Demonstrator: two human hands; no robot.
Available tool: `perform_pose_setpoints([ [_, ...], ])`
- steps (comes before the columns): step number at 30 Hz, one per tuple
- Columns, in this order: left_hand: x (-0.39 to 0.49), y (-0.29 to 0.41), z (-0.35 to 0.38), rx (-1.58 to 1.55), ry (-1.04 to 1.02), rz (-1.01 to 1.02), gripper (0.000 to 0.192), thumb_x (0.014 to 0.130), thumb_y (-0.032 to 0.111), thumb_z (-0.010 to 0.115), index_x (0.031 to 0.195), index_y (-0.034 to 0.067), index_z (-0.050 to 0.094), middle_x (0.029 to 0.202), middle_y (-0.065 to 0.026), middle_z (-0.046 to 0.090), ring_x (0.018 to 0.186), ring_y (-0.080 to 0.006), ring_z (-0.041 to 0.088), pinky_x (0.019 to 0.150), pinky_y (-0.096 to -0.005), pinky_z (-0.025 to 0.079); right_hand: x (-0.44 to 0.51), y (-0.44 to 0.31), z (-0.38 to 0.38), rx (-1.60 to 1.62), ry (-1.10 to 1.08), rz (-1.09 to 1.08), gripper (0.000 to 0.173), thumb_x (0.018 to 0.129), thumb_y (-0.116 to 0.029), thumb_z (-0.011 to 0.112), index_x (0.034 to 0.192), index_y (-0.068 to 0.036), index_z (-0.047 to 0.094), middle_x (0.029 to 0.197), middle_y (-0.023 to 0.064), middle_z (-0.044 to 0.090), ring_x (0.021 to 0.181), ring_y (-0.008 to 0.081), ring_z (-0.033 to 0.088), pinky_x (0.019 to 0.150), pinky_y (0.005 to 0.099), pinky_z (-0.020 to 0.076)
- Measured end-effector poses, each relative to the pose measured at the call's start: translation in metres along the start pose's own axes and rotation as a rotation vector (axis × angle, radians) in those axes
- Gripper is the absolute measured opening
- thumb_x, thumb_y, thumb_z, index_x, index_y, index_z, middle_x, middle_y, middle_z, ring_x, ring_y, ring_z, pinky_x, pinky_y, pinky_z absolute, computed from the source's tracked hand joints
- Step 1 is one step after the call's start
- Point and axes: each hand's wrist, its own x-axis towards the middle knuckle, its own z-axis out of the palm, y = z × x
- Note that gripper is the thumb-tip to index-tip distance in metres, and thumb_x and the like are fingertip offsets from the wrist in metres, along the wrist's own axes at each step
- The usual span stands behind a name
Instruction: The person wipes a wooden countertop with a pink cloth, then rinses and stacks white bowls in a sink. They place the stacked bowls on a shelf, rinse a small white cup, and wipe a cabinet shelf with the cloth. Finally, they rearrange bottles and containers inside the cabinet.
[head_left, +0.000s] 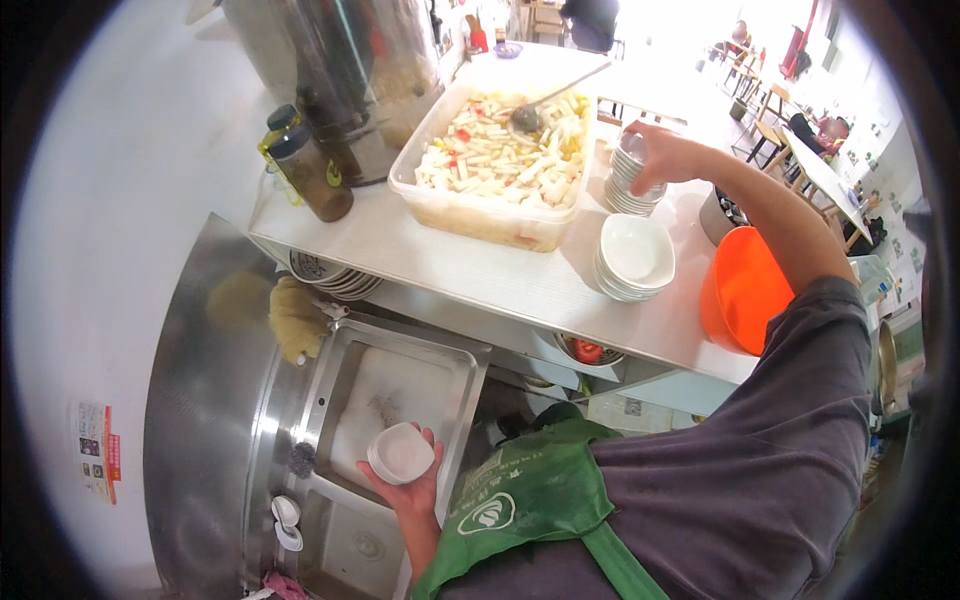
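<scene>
Over the soapy sink basin, my left hand (420, 484) supports a short stack of small white dishes (402, 453) on its palm and fingers. My right hand (666, 154) reaches across the counter, its fingers and thumb around the upper part of a stack of small white dishes (634, 196). I cannot tell whether these upper dishes are lifted off the ones below. Just in front of that stack stands a pile of larger white oval bowls (637, 255). To its left is a plastic tub (480, 225) of cut pickled vegetables, with a metal ladle (527, 118) resting in it.
An orange bowl (739, 292) and a metal pot (718, 217) stand at the counter's right. A drink bottle (311, 169) is by a large steel vessel (360, 82). A yellowish cloth (294, 319), scouring pad (303, 460) and white spoons (286, 521) lie around the sink (480, 360).
</scene>
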Motion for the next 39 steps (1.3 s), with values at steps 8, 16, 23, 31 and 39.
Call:
perform_pose_setpoints([
  [8,0.006,-0.004,0.026,-0.048,-0.110,-0.056,0.096,0.083,0.082,0.051,0.146,0.009,0.045,0.144,-0.0224,0.049,0.129,-0.0478,0.050,0.106,-0.0674,0.040,-0.025,-0.056,-0.016,-0.374,0.270,-0.165,0.115,0.062,-0.045,0.090,0.152,-0.003,0.033,0.139,0.0231,0.051,0.130,0.0395,0.048,0.107,0.0460,0.0452],
  [16,0.004,-0.011,0.093,0.027,-0.299,-0.247,0.090,0.089,0.079,0.046,0.150,0.014,0.039,0.150,-0.0203,0.042,0.138,-0.0446,0.042,0.108,-0.0657,0.040,-0.117,-0.217,0.132,-0.048,-0.048,-1.309,0.107,0.069,-0.035,0.088,0.155,-0.009,0.029,0.152,0.0233,0.036,0.137,0.0406,0.041,0.112,0.0474,0.0389],
  [23,-0.016,-0.027,0.144,-0.150,-0.287,-0.231,0.084,0.089,0.080,0.043,0.154,0.027,0.031,0.156,-0.0059,0.037,0.141,-0.0302,0.041,0.109,-0.0555,0.043,-0.154,-0.262,0.182,-0.192,-0.120,-1.147,0.103,0.067,-0.024,0.084,0.153,-0.014,0.029,0.135,0.0186,0.048,0.121,0.0355,0.054,0.100,0.0462,0.0472],
  [31,-0.014,-0.040,0.168,-0.010,-0.284,-0.351,0.086,0.086,0.083,0.043,0.153,0.030,0.033,0.158,-0.0011,0.035,0.146,-0.0254,0.033,0.116,-0.0523,0.033,-0.163,-0.249,0.170,0.059,-0.035,-1.037,0.099,0.064,-0.017,0.083,0.149,-0.012,0.033,0.125,0.0188,0.052,0.113,0.0381,0.056,0.096,0.0472,0.0486],
  [39,-0.003,-0.067,0.214,0.387,-0.388,-0.301,0.099,0.080,0.090,0.042,0.158,0.030,0.025,0.163,-0.0021,0.027,0.149,-0.0295,0.028,0.117,-0.0534,0.030,-0.172,-0.215,0.111,0.219,0.045,-0.927,0.099,0.063,-0.021,0.084,0.148,-0.009,0.034,0.122,0.0215,0.052,0.116,0.0410,0.055,0.098,0.0487,0.0474],
])
